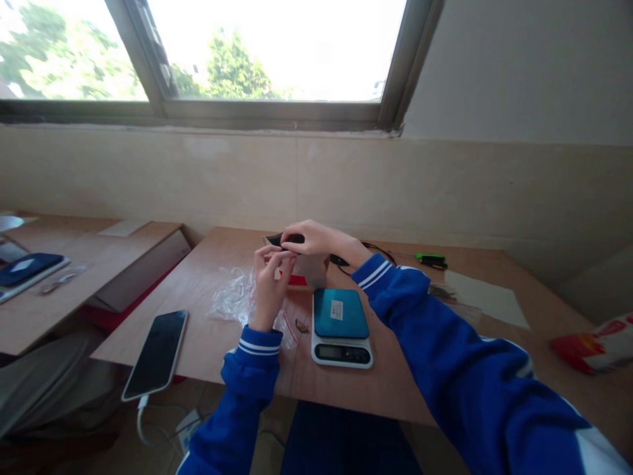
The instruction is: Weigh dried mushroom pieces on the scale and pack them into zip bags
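Observation:
My left hand (271,285) and my right hand (316,239) meet fingertip to fingertip, both pinched closed. Anything between the fingertips is too small to make out. Just behind and below them stands an open-topped small box (299,281) with a red band, its dark inside partly hidden by my right hand. A white kitchen scale with a teal platform (342,315) lies nearer to me, right of my left wrist. Around my left hand lie crumpled clear plastic bags (231,297). One small brown piece (301,326) rests beside the scale.
On the table's front-left edge a phone (159,349) is plugged into a white cable. Behind my right forearm are a black cable (378,249), a green-and-black tool (431,260) and a paper sheet (487,298). A red-and-white packet (596,344) lies far right. Another table (74,310) stands left.

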`<state>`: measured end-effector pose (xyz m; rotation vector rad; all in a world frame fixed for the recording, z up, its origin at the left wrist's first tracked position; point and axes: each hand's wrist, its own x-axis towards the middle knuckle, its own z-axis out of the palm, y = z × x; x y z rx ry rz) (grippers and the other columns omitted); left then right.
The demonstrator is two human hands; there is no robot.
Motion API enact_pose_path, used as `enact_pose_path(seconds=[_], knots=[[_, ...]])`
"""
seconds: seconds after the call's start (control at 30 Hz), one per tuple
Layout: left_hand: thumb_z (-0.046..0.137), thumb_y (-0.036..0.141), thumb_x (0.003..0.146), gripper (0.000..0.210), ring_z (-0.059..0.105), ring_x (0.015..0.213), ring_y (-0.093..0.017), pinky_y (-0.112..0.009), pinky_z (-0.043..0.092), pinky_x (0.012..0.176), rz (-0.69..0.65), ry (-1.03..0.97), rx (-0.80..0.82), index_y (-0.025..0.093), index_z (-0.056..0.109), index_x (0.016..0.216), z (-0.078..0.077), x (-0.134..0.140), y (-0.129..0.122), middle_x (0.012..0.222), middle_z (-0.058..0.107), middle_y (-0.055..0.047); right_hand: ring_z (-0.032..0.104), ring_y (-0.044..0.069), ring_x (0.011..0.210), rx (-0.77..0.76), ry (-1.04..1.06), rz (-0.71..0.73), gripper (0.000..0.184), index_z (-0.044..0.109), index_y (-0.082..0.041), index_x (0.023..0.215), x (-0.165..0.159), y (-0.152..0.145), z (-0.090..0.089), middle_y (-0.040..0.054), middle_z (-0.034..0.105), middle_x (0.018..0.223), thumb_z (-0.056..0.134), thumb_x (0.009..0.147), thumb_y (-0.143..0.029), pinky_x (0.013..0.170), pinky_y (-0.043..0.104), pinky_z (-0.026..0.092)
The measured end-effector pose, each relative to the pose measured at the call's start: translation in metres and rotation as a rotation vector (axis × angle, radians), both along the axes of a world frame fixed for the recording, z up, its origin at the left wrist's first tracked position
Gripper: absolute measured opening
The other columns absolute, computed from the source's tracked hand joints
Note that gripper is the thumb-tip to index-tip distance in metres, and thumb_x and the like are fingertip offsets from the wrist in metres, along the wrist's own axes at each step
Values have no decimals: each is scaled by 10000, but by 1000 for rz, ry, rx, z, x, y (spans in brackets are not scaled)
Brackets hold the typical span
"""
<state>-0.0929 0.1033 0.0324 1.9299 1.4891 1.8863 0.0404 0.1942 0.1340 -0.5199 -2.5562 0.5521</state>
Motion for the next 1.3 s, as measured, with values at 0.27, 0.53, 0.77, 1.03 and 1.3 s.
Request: enact_pose_path(seconds=[0.27,0.53,0.77,1.03,1.3], knots=[[463,244,944,243,517,1218,-196,-409,424,1041,6,10,-2,234,635,1115,4,-12,-24,1278,555,-75,583,161,777,137,555,-263,207,591,-207,820,20,-68,-31,42,639,835,418,933,-223,732,289,448],[505,292,843,202,597,840,-201,-354,504,736,301,-291,-421,180,637,946,-61,-33,-81,980,593,-74,587,267,943,189,-370,-323,160,668,-152,837,19,-105,-137,133,657,941,562,885,-261,825,395,467],[527,444,794,351,575,907,-245,-438,499,813,413,-440,-547,163,598,992,-106,-23,-115,1028,542,-96,563,313,1045,285,-563,-394,197,664,-83,984,10,-110,-152,181,638,1065,635,836,-210,892,440,432],[597,571,753,658,523,1081,-306,-496,426,963,545,-318,-715,133,481,1230,-123,-17,-113,1067,520,-119,594,155,788,45,178,-443,129,620,-174,891,30,-85,-47,26,664,858,628,870,-301,763,300,395],[655,523,699,649,457,1179,-420,-548,319,1028,656,-98,-950,83,552,1164,-116,-2,-107,1199,489,-229,567,243,1052,245,98,-601,179,633,-169,1041,31,-42,-1,95,634,1085,604,878,-235,918,387,361]])
